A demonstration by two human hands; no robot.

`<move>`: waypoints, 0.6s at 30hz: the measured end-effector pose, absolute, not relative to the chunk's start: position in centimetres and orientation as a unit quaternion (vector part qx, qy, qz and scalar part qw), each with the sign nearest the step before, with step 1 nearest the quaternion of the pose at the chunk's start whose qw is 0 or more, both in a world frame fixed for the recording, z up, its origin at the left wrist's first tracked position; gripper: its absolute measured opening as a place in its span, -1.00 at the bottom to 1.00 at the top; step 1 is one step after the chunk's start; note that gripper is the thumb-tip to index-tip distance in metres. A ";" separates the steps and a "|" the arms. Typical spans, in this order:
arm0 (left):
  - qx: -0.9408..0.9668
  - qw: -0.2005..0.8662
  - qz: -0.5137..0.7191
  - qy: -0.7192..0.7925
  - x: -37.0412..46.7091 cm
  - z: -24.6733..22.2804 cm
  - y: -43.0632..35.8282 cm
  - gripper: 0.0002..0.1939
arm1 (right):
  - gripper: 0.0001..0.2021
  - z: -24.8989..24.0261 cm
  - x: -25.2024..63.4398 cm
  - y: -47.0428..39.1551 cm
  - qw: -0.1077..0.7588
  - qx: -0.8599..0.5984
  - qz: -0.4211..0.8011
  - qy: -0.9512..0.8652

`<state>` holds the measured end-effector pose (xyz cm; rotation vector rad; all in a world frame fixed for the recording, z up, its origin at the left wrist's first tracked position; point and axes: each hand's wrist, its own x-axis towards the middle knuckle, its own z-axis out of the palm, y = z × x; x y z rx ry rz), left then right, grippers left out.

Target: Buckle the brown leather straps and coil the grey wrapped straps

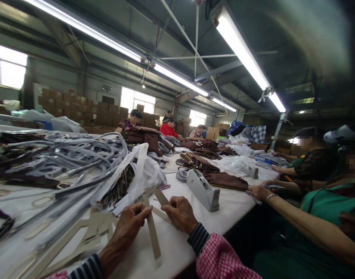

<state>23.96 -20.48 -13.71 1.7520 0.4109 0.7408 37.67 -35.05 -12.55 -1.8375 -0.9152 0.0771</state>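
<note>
Near the front edge of the white table [177,246], my left hand [128,224] pinches a flat beige strip [153,236] between thumb and fingers. The strip slants down toward me. Just to the right, my right hand [181,214] is closed on another beige strip [161,197], whose far end points up and left. A further pale strip shows beneath, between the two hands. More beige strips [90,232] lie loosely piled left of my left hand. Beyond my hands stands a grey tape dispenser [202,190].
Plastic-wrapped straps [78,155] cover the left side. A clear plastic bag [145,174] lies ahead, with brown bags [226,180] behind the dispenser. At the right, a person in green [325,205] reaches over the table edge. Other people sit farther back.
</note>
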 end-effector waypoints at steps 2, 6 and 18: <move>0.741 0.566 0.315 0.176 24.0 -13.3 -20.6 -0.40 | -0.72 -12.7 37.8 -35.6 0.501 -0.771 0.008 -0.393; 0.729 0.591 0.300 0.172 23.9 -12.9 -20.9 -0.43 | -0.71 -12.9 37.6 -36.2 0.502 -0.777 0.037 -0.378; 0.661 0.707 0.215 0.131 23.7 -13.1 -20.6 -0.53 | -0.67 -11.6 36.6 -37.0 0.510 -0.765 0.022 -0.392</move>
